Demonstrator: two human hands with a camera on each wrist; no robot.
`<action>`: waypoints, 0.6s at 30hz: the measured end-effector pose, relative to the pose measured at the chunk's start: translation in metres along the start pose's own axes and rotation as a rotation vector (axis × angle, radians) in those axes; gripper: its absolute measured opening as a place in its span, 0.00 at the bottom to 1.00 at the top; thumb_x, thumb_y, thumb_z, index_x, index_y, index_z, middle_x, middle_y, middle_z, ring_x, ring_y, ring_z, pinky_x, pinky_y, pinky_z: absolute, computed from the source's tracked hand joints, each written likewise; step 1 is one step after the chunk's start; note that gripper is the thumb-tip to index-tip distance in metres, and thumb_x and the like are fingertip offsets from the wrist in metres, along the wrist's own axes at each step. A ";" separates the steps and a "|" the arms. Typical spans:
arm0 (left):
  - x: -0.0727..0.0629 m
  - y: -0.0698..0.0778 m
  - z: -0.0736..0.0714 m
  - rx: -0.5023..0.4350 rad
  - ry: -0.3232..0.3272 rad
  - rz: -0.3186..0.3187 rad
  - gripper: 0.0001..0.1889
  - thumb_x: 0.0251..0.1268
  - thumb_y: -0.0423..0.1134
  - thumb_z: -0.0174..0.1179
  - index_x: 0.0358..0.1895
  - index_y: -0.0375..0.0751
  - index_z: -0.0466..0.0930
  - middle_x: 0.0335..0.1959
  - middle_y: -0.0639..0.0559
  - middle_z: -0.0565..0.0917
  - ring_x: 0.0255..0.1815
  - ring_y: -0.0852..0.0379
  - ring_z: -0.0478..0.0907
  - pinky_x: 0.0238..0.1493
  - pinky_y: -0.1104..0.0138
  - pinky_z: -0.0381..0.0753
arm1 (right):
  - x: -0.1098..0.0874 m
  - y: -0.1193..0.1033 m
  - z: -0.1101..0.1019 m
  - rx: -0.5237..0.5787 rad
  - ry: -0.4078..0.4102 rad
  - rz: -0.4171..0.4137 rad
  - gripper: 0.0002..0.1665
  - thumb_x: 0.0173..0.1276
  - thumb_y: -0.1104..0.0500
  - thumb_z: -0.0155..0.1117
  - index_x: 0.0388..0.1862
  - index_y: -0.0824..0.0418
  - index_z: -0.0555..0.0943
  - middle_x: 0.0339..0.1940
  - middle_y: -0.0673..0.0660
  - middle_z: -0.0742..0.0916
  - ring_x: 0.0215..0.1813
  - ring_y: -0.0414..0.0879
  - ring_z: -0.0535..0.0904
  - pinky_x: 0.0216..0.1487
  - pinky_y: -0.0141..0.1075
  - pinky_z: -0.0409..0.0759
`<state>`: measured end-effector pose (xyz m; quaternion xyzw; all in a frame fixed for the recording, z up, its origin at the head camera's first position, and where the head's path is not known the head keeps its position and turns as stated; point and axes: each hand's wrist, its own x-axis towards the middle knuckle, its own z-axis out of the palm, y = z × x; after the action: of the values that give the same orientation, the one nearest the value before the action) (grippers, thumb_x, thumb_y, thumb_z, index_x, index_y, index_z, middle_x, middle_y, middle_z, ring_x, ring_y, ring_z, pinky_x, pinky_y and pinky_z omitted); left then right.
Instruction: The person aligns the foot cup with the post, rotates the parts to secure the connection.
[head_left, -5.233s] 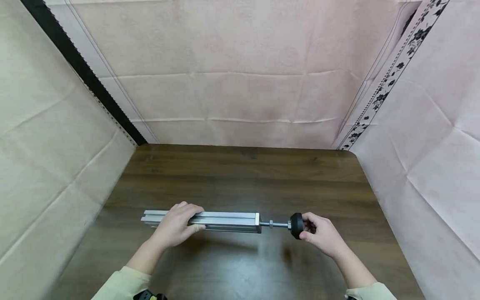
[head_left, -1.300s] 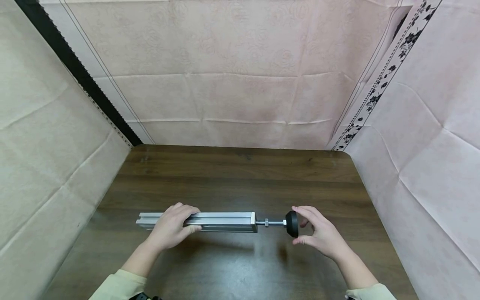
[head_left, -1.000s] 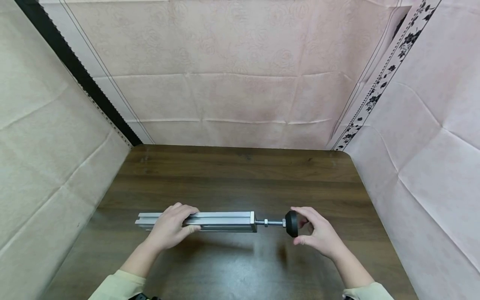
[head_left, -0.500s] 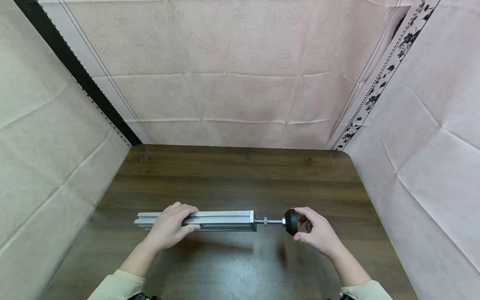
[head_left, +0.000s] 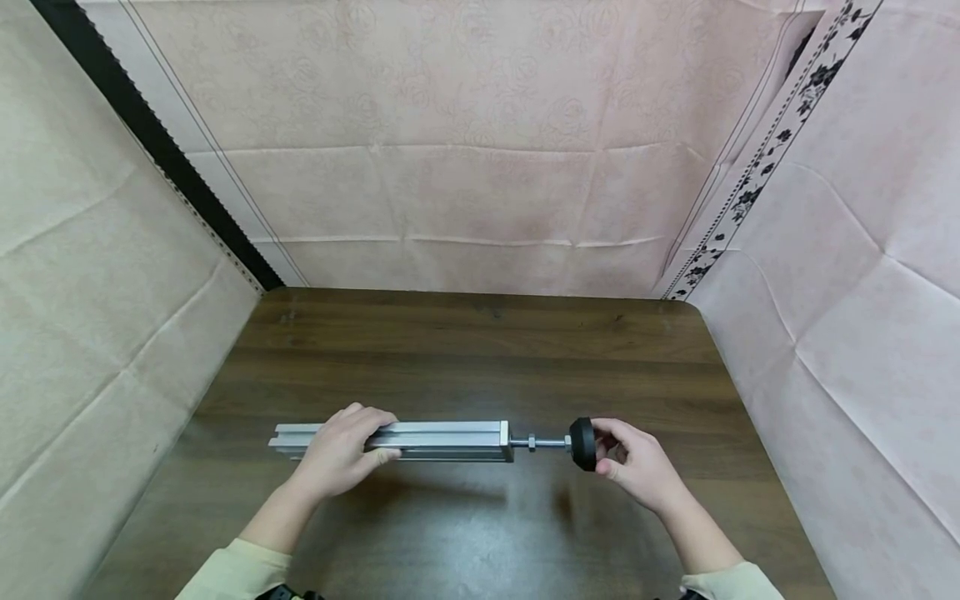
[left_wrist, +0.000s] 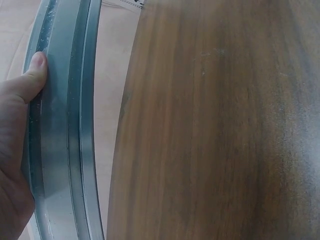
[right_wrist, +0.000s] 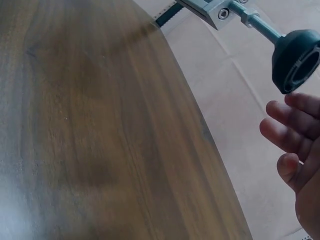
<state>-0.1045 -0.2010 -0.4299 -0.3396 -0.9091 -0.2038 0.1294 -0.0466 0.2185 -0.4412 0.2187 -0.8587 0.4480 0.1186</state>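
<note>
My left hand (head_left: 348, 448) grips a silver aluminium profile (head_left: 450, 433) from the near side, held level above the table. In the left wrist view its thumb lies along the grooved profile (left_wrist: 57, 125). From the profile's right end sticks out a threaded rod with a hex nut (head_left: 532, 443), ending in a black levelling foot (head_left: 582, 444). My right hand (head_left: 637, 467) is at the foot's outer face, fingers loosely bent. In the right wrist view, one fingertip is right at the rim of the levelling foot (right_wrist: 295, 62), and the thumb (right_wrist: 288, 167) stands apart from it.
A brown wooden table (head_left: 480, 350) lies below both hands, with shadows of the profile and foot on it. Pale cloth walls surround it: left (head_left: 112, 333), back (head_left: 465, 167) and right (head_left: 862, 333). A floral border runs down the right corner.
Earlier my right fingers were at the foot, then spread wide around its rim; now they are drawn closer together at its outer face. My left hand keeps its grip on the profile.
</note>
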 end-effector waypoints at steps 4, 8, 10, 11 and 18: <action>0.000 0.000 0.000 0.000 -0.010 -0.008 0.21 0.47 0.50 0.70 0.43 0.44 0.80 0.39 0.56 0.82 0.38 0.58 0.73 0.41 0.61 0.73 | -0.003 0.000 -0.005 0.002 -0.027 0.042 0.49 0.50 0.32 0.62 0.64 0.61 0.69 0.47 0.55 0.82 0.34 0.41 0.77 0.26 0.29 0.71; 0.000 0.000 0.000 0.003 -0.016 -0.013 0.21 0.47 0.50 0.70 0.43 0.44 0.80 0.39 0.56 0.82 0.38 0.58 0.73 0.41 0.60 0.72 | -0.006 0.000 -0.005 -0.060 -0.071 0.045 0.60 0.39 0.47 0.78 0.72 0.55 0.59 0.57 0.54 0.77 0.37 0.40 0.76 0.26 0.28 0.69; 0.000 0.000 0.000 0.003 -0.017 -0.013 0.21 0.47 0.50 0.70 0.43 0.44 0.80 0.39 0.56 0.82 0.38 0.58 0.73 0.41 0.60 0.72 | -0.007 0.000 -0.003 -0.091 -0.077 0.011 0.64 0.34 0.53 0.81 0.72 0.55 0.58 0.57 0.53 0.75 0.37 0.41 0.75 0.27 0.28 0.70; 0.000 -0.001 0.000 0.004 -0.017 -0.012 0.21 0.47 0.50 0.70 0.43 0.44 0.80 0.39 0.56 0.82 0.38 0.58 0.73 0.41 0.60 0.72 | -0.007 0.000 -0.002 -0.096 -0.078 -0.008 0.65 0.32 0.55 0.81 0.72 0.55 0.59 0.57 0.53 0.74 0.36 0.41 0.75 0.27 0.28 0.70; 0.001 -0.001 0.001 0.004 -0.021 -0.015 0.21 0.47 0.50 0.70 0.43 0.45 0.80 0.39 0.56 0.82 0.38 0.58 0.73 0.41 0.61 0.73 | -0.006 0.000 0.001 -0.133 -0.042 -0.071 0.58 0.33 0.58 0.80 0.69 0.54 0.65 0.56 0.52 0.74 0.33 0.39 0.77 0.24 0.25 0.69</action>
<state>-0.1060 -0.2010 -0.4305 -0.3348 -0.9133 -0.1994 0.1189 -0.0413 0.2195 -0.4445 0.2501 -0.8806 0.3806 0.1307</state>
